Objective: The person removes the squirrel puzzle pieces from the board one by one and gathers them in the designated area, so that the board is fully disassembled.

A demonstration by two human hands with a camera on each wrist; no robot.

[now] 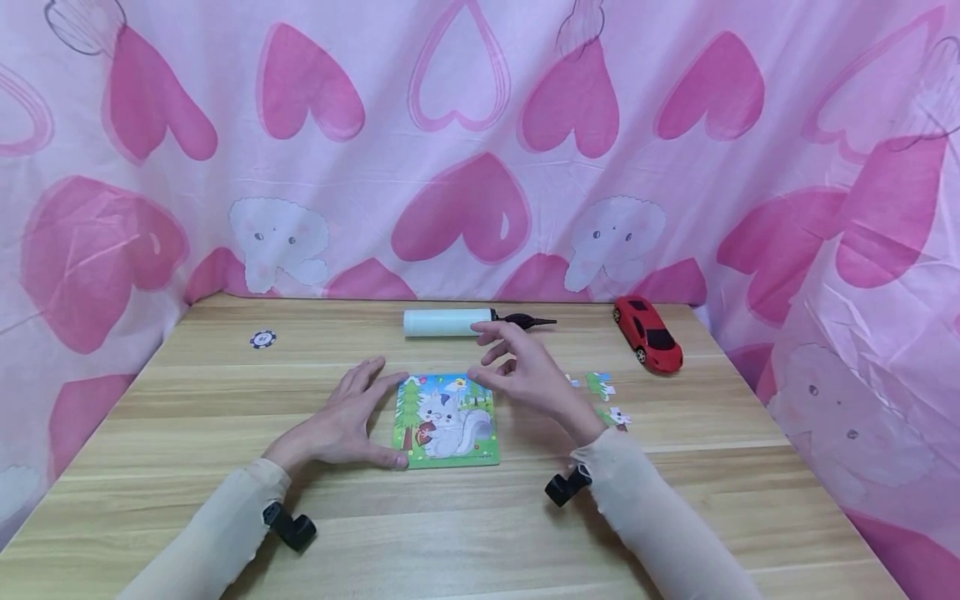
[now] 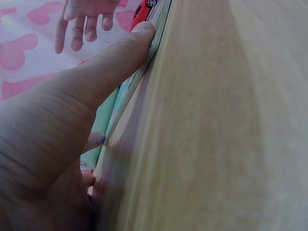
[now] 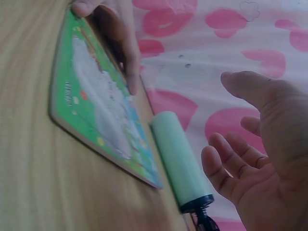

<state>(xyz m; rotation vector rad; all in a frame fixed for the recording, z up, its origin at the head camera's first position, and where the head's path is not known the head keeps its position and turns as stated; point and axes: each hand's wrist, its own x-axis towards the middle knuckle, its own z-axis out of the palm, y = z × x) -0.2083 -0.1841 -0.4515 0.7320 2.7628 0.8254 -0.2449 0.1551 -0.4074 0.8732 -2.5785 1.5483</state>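
A square picture puzzle board (image 1: 447, 421), printed with a grey-white squirrel, lies flat on the wooden table. My left hand (image 1: 347, 421) rests at its left side, thumb on the lower left corner and index finger at the upper left corner. In the left wrist view the thumb (image 2: 115, 60) lies straight against the board's edge. My right hand (image 1: 525, 367) is raised beside the board's upper right corner, fingers loosely bent, holding nothing. The right wrist view shows a gap between its thumb and fingers. Several loose puzzle pieces (image 1: 600, 385) lie right of the board, partly hidden by my right hand and wrist.
Behind the board lies a pale green hand pump (image 1: 442, 323) with a black end. A red toy car (image 1: 648, 335) stands at the back right, and a poker chip (image 1: 263, 339) lies at the back left. A pink heart-patterned curtain (image 1: 465, 167) hangs around the table.
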